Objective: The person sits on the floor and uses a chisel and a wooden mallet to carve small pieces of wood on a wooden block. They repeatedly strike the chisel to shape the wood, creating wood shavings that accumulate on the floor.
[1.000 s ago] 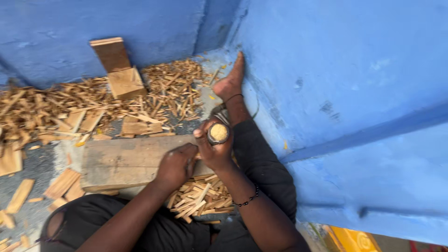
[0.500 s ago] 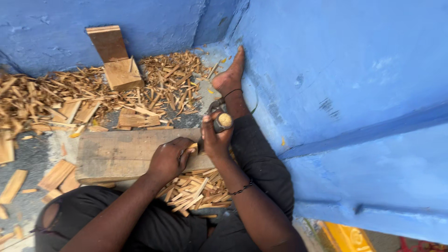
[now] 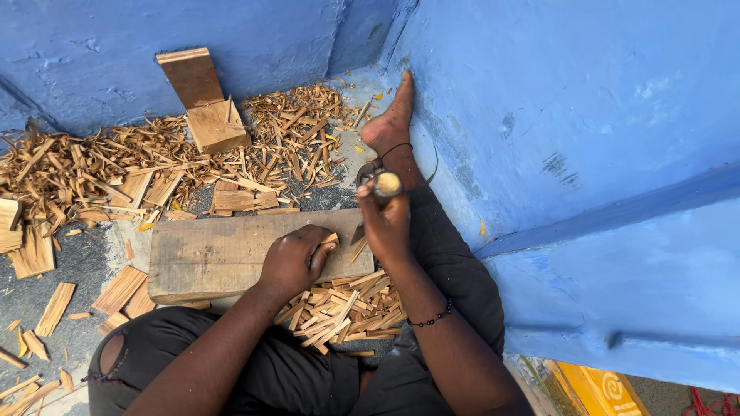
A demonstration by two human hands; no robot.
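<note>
My left hand (image 3: pixel 293 260) pinches a small wood piece (image 3: pixel 331 239) upright on a thick wooden block (image 3: pixel 216 254) that lies across my lap area. My right hand (image 3: pixel 385 219) is closed around a tool's wooden handle (image 3: pixel 386 185); the blade (image 3: pixel 358 233) points down at the small piece. A pile of short cut wood sticks (image 3: pixel 343 308) lies between my legs, just below the block. My right foot (image 3: pixel 391 123) stretches out along the blue wall.
Wood shavings and chips (image 3: pixel 116 169) cover the floor to the left and behind the block. A small wooden box with an open lid (image 3: pixel 208 108) stands against the blue back wall. A blue wall (image 3: pixel 578 154) closes in the right side.
The view has shifted slightly. My right hand has come down, bringing the blade closer to the small piece my left hand holds on the block.
</note>
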